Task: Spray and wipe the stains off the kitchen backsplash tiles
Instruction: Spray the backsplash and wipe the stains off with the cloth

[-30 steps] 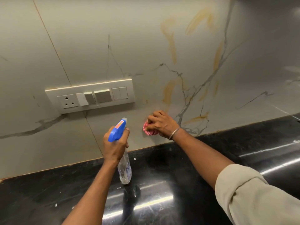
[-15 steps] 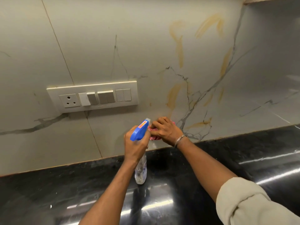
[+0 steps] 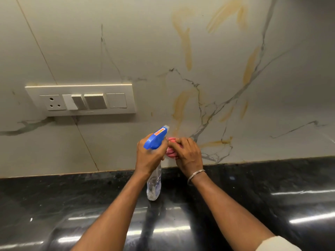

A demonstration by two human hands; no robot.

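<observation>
Since a second earlier, my left hand (image 3: 150,156) had carried the spray bottle (image 3: 155,139) rightward from below the switch plate (image 3: 81,99) until it sat against my right hand (image 3: 188,153). My left fingers were curled round the bottle's neck; whether one lay on the trigger I could not tell. My right hand held the pink cloth (image 3: 171,151) bunched in its curled fingers, low on the backsplash tile (image 3: 126,42) just above the black counter (image 3: 253,178).

The bottle's long axis ran up from the counter and leaned toward the wall, nozzle tipped up and right. The nearest stain (image 3: 179,105) lay straight above that nozzle, so I judged the spray needed only a slight lift. A low streak (image 3: 215,142) lay just right of my right hand, the nearer hand for wiping it. The upper streaks (image 3: 186,42) were well above both.
</observation>
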